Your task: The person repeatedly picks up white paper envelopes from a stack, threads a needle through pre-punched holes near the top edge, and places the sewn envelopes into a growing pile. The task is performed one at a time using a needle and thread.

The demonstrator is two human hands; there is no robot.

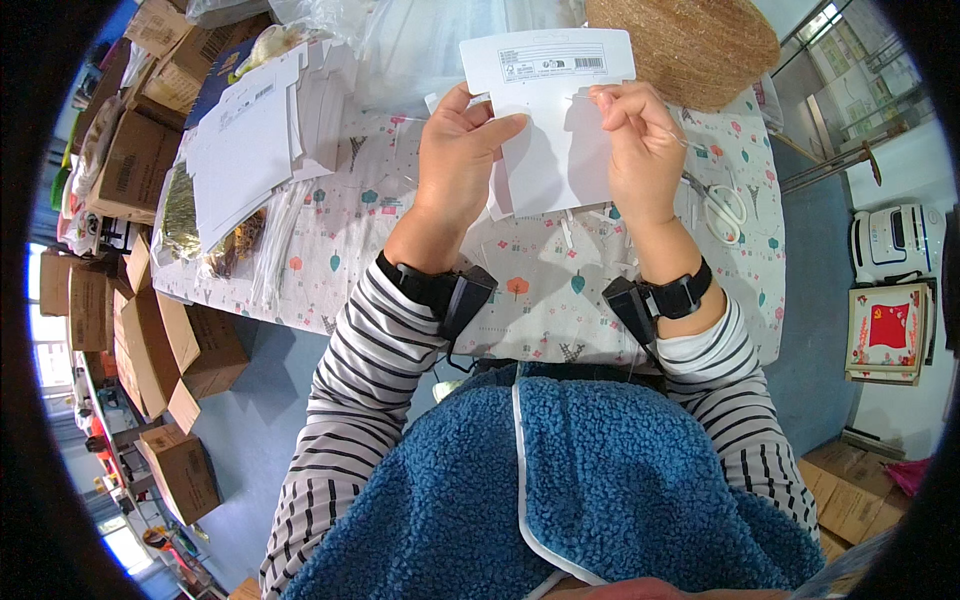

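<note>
A flat white card piece [548, 158] with a printed label on its top flap is held up over the table. My left hand [455, 165] grips its left side, thumb across the front. My right hand [640, 150] is closed at its right edge, with something thin and clear at the fingers that I cannot make out. Small white strips [567, 232] lie below the card. White-handled scissors [722, 215] lie just right of my right hand. A stack of white card pieces [240, 150] lies at the table's left, beside a bundle of thin clear strips [278, 245].
The patterned tablecloth [520, 310] covers the table. A brown woven item [685, 45] and clear plastic bags [430, 40] sit at the back. Cardboard boxes [180, 470] crowd the left. A white machine [895, 245] and a picture-fronted stack [885, 330] stand at the right.
</note>
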